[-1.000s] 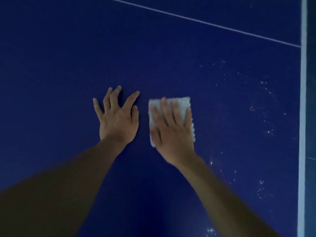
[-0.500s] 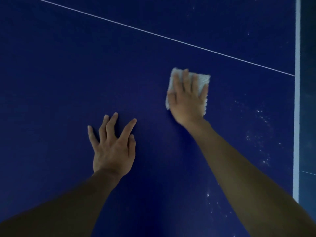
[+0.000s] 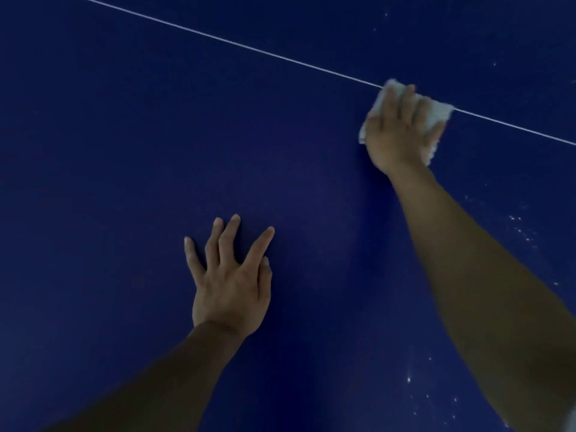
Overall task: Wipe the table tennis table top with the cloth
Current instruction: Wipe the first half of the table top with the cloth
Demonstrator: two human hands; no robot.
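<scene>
The dark blue table tennis table top [image 3: 124, 182] fills the view. A folded white cloth [image 3: 438, 115] lies flat on it at the upper right, right over the thin white centre line [image 3: 249, 48]. My right hand [image 3: 400, 132] presses down on the cloth with straight fingers and covers most of it. My left hand [image 3: 232, 280] rests flat on the bare table lower down, near the middle, with its fingers spread and holding nothing.
White specks of dust [image 3: 520, 229] are scattered over the table to the right of my right forearm and near the bottom right [image 3: 411, 378]. The white centre line runs diagonally from upper left to right.
My right hand has pushed the cloth away from me and to the right, from beside my left hand up to the white line. The left hand stayed planted on the table.
</scene>
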